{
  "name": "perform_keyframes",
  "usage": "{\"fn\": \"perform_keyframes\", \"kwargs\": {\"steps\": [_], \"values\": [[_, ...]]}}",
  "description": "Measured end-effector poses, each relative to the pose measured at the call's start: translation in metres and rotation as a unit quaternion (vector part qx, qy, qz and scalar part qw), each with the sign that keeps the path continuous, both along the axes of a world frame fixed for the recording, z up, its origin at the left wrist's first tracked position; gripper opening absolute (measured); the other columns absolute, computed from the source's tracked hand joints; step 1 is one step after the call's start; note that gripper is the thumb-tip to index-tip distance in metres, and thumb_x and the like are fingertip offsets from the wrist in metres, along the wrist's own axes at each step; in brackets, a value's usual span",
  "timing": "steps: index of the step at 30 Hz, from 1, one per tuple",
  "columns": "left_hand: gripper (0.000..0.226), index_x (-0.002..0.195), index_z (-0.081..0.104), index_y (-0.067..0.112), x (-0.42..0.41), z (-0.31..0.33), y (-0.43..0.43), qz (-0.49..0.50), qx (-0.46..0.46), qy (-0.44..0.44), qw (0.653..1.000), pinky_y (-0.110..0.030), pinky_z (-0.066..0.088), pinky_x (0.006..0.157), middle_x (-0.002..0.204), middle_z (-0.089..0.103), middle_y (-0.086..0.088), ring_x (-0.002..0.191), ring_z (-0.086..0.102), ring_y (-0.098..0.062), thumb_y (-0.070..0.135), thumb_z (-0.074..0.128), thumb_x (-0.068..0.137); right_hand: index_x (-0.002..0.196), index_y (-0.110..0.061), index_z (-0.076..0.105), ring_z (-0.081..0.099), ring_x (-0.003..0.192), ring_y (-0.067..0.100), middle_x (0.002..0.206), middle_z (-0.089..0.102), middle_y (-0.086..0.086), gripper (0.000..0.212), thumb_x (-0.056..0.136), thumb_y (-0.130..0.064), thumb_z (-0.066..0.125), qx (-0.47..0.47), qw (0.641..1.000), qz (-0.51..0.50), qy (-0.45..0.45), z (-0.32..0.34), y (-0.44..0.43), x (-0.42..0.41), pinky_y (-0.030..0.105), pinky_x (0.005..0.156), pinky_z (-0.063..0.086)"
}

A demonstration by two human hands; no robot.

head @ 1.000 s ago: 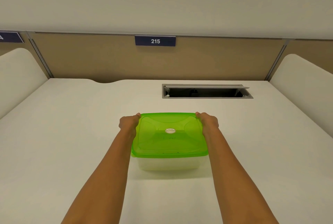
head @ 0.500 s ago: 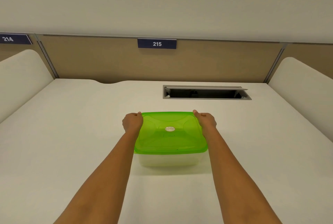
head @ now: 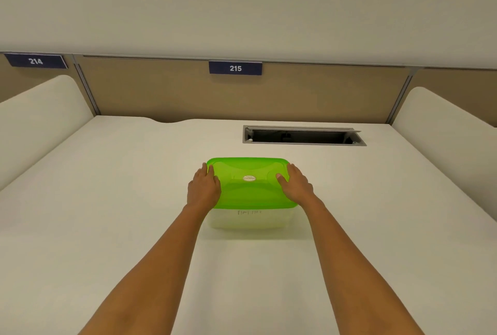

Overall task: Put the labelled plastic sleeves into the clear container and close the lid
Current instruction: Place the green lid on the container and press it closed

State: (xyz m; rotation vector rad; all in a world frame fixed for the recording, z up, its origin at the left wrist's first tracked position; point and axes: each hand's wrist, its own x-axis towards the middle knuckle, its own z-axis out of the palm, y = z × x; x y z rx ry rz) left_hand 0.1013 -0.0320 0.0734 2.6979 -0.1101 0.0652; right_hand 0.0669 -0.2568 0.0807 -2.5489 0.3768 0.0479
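A clear container [head: 250, 220] stands on the white desk, covered by a translucent green lid [head: 250, 190] with a small oval sticker in its middle. My left hand [head: 203, 189] lies flat on the lid's left edge, fingers stretched forward. My right hand [head: 295, 186] lies flat on the lid's right edge, thumb resting on top of the lid. Faint dark markings show through the container's front wall just under the lid. I cannot make out the sleeves inside.
The white desk [head: 107, 213] has a grey cable slot [head: 304, 135] at the back right. A beige partition with number plates 214 [head: 35, 61] and 215 [head: 235, 68] closes the back. White curved dividers [head: 40, 119] stand on both sides.
Both hands have shifted from gripping the lid's far corners to lying flat along its side edges, nearer to me. The container stays in place.
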Motion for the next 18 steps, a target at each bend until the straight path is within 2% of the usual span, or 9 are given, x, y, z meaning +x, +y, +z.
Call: {"fn": "perform_keyframes", "kwargs": {"steps": [5,18], "values": [[0.05,0.15,0.017,0.008,-0.029,-0.007,0.003,-0.027,0.036,-0.021,0.999,-0.037,0.019,0.118,0.16,0.01,-0.009,0.149,0.01,-0.023,0.023,0.021,0.103,0.153,-0.011,0.01,0.01,0.149,0.025,0.162,0.0,0.007,0.061,0.102,-0.041,0.026,-0.053,0.998,0.036,0.016,-0.001,0.005,-0.028,0.044,0.117,0.019],[0.053,0.152,0.003,0.015,-0.094,-0.022,0.013,-0.061,0.061,-0.037,0.996,-0.035,0.007,0.122,0.162,-0.002,-0.004,0.15,-0.002,-0.018,0.03,0.017,0.103,0.153,-0.014,0.004,-0.001,0.15,0.024,0.162,-0.005,0.003,0.06,0.102,-0.041,0.021,-0.103,0.993,0.053,0.019,-0.007,0.017,-0.092,0.044,0.12,0.008]]}}
